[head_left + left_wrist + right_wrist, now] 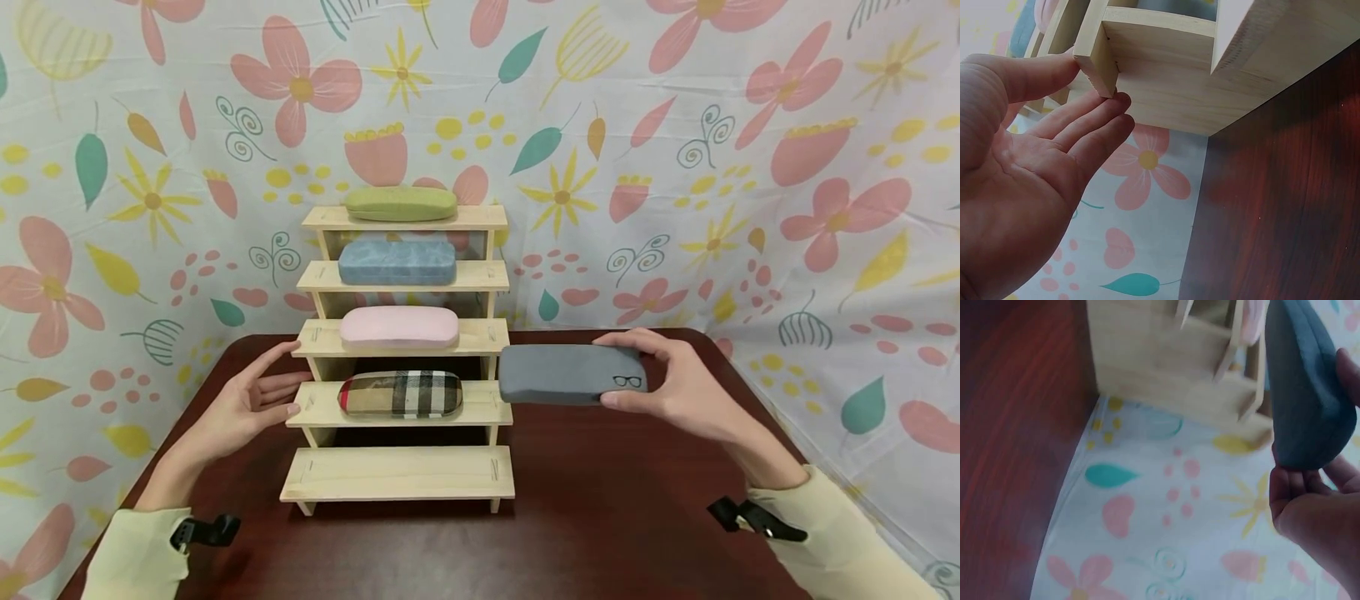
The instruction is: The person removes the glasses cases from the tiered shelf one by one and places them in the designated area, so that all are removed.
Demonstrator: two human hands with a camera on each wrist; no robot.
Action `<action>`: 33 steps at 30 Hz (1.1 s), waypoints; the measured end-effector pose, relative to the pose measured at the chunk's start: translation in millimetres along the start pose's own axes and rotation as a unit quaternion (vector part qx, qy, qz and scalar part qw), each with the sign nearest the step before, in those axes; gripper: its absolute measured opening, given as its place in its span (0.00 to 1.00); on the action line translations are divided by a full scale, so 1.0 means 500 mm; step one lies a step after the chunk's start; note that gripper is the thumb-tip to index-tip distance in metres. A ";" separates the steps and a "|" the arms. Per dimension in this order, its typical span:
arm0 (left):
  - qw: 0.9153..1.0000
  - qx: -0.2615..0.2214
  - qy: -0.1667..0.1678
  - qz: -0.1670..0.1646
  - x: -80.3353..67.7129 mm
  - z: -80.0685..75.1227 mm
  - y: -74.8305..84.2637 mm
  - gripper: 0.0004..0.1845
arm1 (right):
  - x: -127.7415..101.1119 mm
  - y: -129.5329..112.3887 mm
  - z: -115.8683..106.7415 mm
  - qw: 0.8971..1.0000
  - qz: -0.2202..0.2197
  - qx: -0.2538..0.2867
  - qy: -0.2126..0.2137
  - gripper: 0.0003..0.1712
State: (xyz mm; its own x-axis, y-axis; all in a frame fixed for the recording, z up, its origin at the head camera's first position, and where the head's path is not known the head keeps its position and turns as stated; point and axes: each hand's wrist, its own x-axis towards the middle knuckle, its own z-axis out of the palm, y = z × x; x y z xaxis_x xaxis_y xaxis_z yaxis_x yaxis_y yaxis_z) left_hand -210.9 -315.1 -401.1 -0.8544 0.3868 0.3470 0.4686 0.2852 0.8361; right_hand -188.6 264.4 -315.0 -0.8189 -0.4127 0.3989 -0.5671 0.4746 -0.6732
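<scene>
Right hand [684, 385]: the grey eyeglass case [555, 373] was gripped by its right end, between thumb and fingers.
Case position: held aloft over the bench [600, 500], just right of the stepped wooden rack [397, 475]; contact with the rack could not be determined.
Left hand [228, 412]: fingers were loosely extended, the tips placed at the rack's left step ends.
Rack contents, top down: green case [401, 203], blue case [397, 263], pink case [399, 327] and plaid case [401, 393] were set one per step.
</scene>
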 end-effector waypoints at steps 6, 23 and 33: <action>1.000 0.000 0.002 0.000 -0.001 0.001 0.000 0.48 | 0.003 0.046 -0.038 1.000 0.028 0.012 0.005 0.35; 1.000 -0.003 -0.006 -0.010 -0.002 -0.001 -0.008 0.47 | 0.013 0.171 -0.089 0.997 0.078 0.025 0.003 0.33; 1.000 -0.009 -0.003 0.004 -0.002 0.002 -0.007 0.46 | 0.023 0.229 -0.092 0.993 0.116 0.032 -0.023 0.35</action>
State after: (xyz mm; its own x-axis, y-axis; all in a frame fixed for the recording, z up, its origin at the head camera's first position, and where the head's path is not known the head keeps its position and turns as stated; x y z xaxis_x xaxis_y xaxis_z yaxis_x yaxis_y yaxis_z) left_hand -211.4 -315.8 -404.8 -0.8499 0.3932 0.3508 0.4705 0.2663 0.8413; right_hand -267.2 349.5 -358.9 -0.9207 -0.3346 0.2008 -0.3564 0.5114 -0.7819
